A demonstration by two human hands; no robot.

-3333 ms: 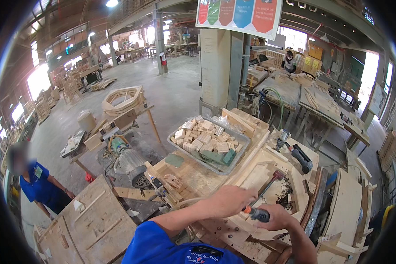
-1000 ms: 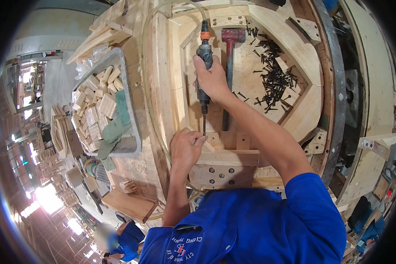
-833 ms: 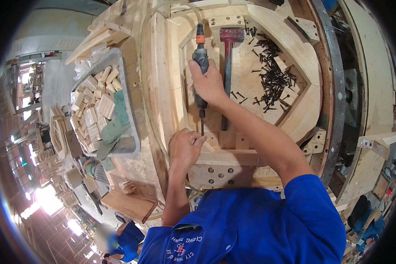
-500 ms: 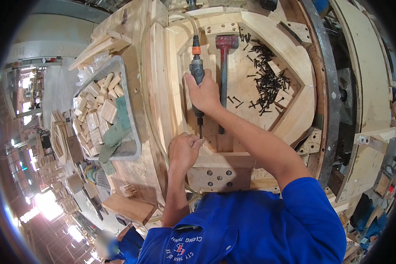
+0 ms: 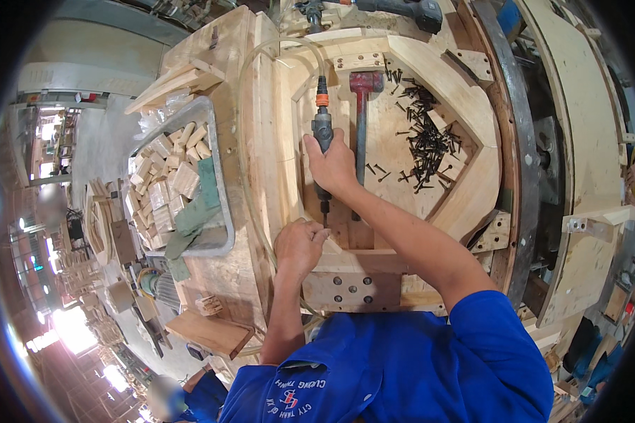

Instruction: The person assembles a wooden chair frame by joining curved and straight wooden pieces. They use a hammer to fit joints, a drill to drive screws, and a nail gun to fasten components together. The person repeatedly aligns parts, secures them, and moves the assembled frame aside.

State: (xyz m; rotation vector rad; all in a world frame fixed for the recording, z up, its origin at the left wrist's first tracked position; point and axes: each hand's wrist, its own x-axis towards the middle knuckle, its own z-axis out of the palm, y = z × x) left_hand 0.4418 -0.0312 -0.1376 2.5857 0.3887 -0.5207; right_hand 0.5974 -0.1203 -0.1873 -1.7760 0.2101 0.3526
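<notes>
My right hand (image 5: 334, 166) is wrapped round a dark air screwdriver (image 5: 322, 132) with an orange collar and a hose. The tool's bit points back at me, into the near left corner of a pale wooden frame (image 5: 466, 166). At the bit's tip my left hand (image 5: 300, 247) is closed in a pinch; whatever lies between its fingers is too small to tell. Beside the screwdriver lies a hammer (image 5: 365, 83) with a red head, its handle partly behind my right forearm. Black screws (image 5: 430, 137) are heaped inside the frame, right of the hammer.
On the left, a grey tray (image 5: 227, 229) holds many small wood blocks, with a green cloth (image 5: 192, 217) over its edge. A cordless tool (image 5: 423, 14) lies beyond the frame. A metal rail (image 5: 523, 176) runs along the right. Another person's blue sleeve (image 5: 208, 396) shows at lower left.
The whole view has shifted slightly, bringing the cordless tool more into sight. The screwdriver and my right hand have edged nearer to my left fingers. Both hands keep their holds.
</notes>
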